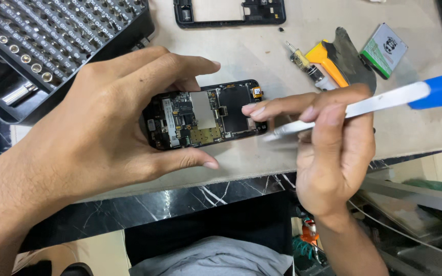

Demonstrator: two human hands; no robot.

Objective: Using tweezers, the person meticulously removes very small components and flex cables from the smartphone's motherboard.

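Phone repair workshop; bit set (52, 36); opened phone (205, 113); spudger (328, 60)

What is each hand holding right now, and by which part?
The left hand grips the opened black phone by its long edges. The right hand pinches the white, blue-handled pry tool near its tip.

left hand (113, 120): thumb and fingers spread, clamping | right hand (328, 148): pinch grip, forefinger extended

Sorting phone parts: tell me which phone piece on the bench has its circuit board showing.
The opened phone steadied by the left hand; its boards and shields show. The phone frame at the top edge is just a hollow black frame.
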